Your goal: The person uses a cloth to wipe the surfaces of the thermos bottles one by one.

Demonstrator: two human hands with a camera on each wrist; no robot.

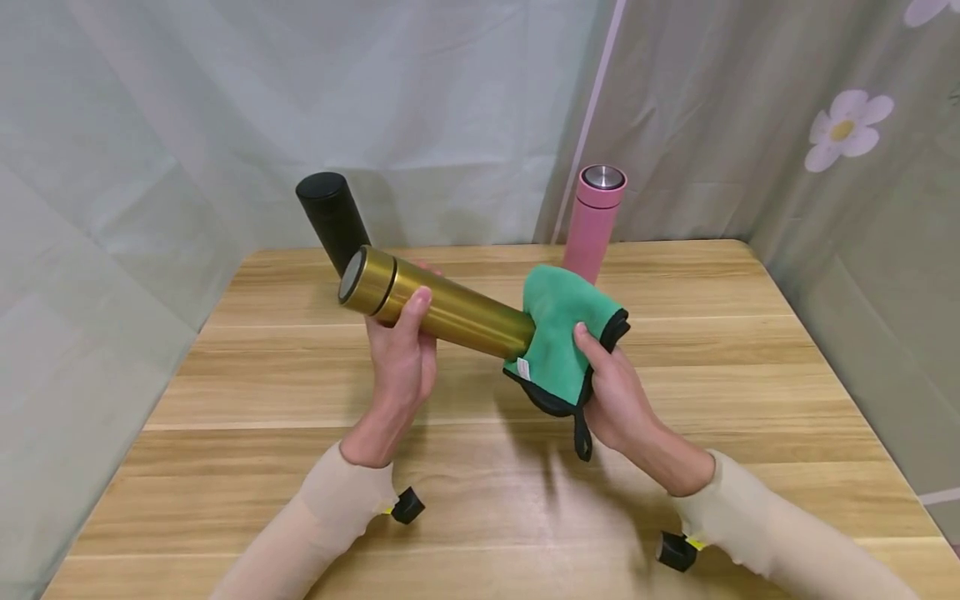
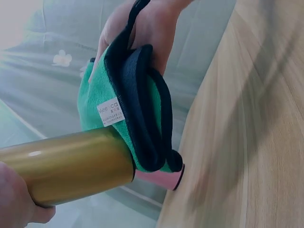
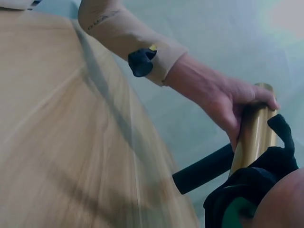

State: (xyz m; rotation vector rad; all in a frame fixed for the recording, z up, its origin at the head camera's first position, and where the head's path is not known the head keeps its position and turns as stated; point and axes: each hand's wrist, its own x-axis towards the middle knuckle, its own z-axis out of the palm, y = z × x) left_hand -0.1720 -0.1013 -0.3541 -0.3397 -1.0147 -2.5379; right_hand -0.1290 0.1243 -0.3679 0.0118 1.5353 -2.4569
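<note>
A gold thermos bottle (image 1: 465, 312) is held tilted above the table, its lid end up to the left. My left hand (image 1: 402, 354) grips it near the lid, the thumb across the front. My right hand (image 1: 620, 398) holds a folded green cloth (image 1: 561, 329) with black edging and a hanging loop, the thumb on top. The cloth lies against the lower end of the bottle. In the left wrist view a white label (image 2: 110, 112) shows on the cloth, beside the gold bottle's base (image 2: 121, 159). The right fingers are mostly hidden behind the cloth.
A black bottle (image 1: 330, 212) stands at the back left, partly behind the gold one. At the back right stands a pink bottle (image 1: 592, 225), its lower part covered by the cloth. The wooden table (image 1: 480, 517) ends at curtains (image 1: 450, 108) behind.
</note>
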